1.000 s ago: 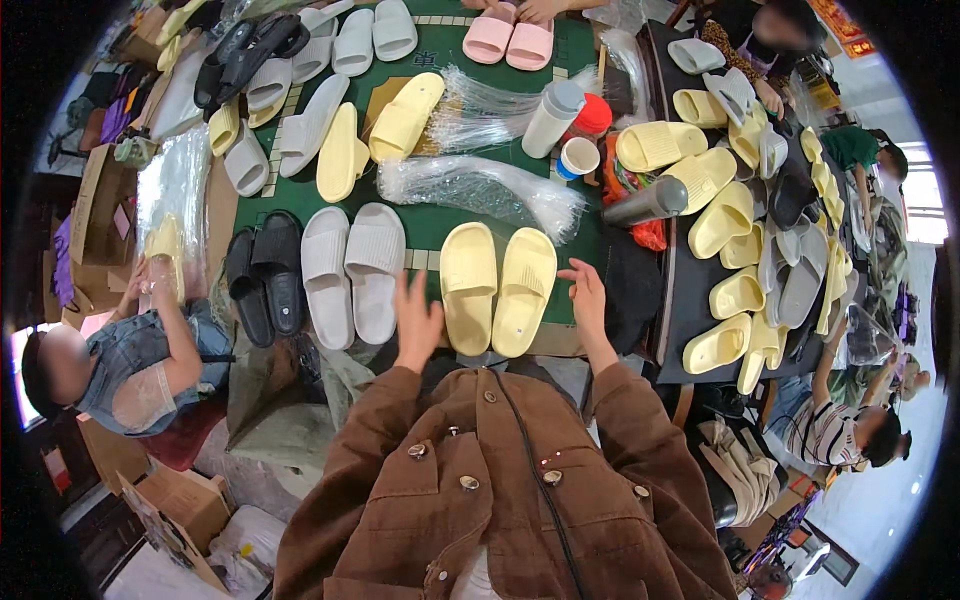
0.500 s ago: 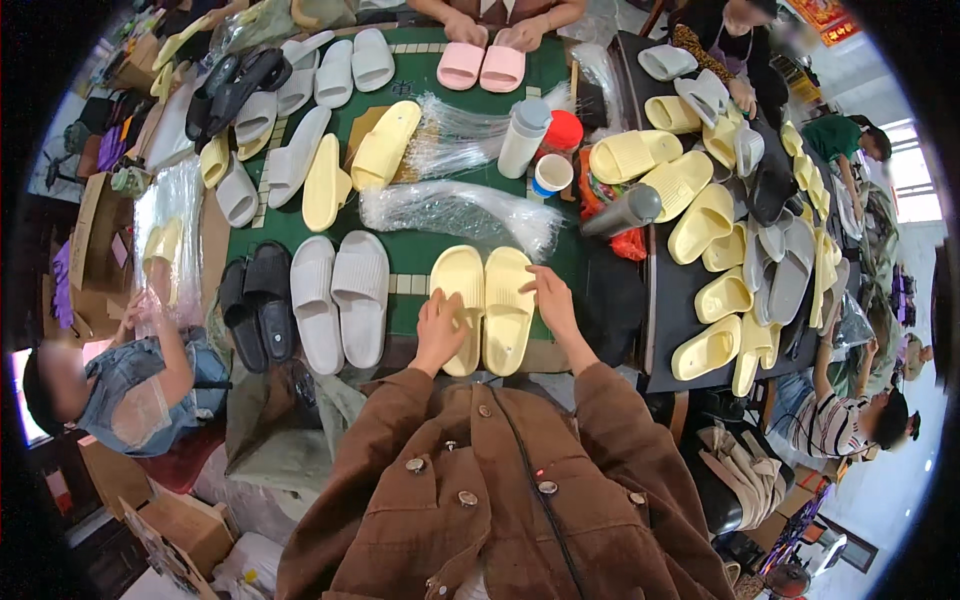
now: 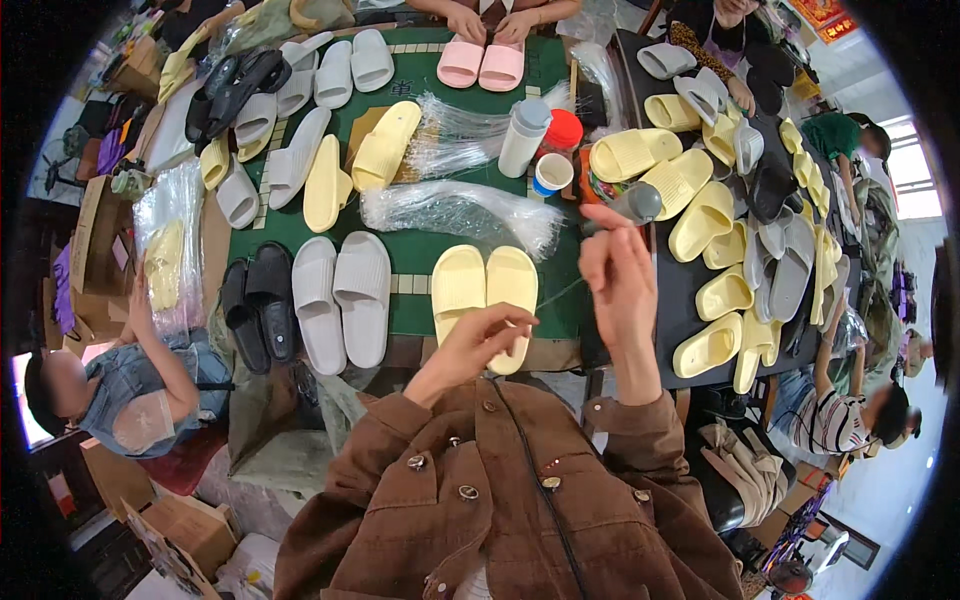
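A pair of pale yellow slippers [image 3: 460,280] stands side by side at the table's front edge before me. My left hand [image 3: 468,345] hovers over their heel ends, fingers bent and drawn together; what its fingertips hold, if anything, is too small to make out. My right hand [image 3: 622,290] is raised to the right of the pair, its fingers curled in with one pointing up and left. A thin clear plastic strand [image 3: 562,296] stretches between the slippers and my right fingers. Just beyond the pair lies a bundle of clear plastic strands [image 3: 455,212].
Grey slippers [image 3: 362,300] and black slippers [image 3: 268,300] stand to my left. Past the bundle are a bottle [image 3: 524,138], a red-lidded jar [image 3: 564,130] and a paper cup [image 3: 551,175]. Many loose slippers cover the black table [image 3: 665,345] on the right. Co-workers sit around, one opposite holding pink slippers [image 3: 480,65].
My right hand has left the yellow slippers and risen to the right, drawing out a clear strand. My left hand has shifted right across the slippers, its fingers closing.
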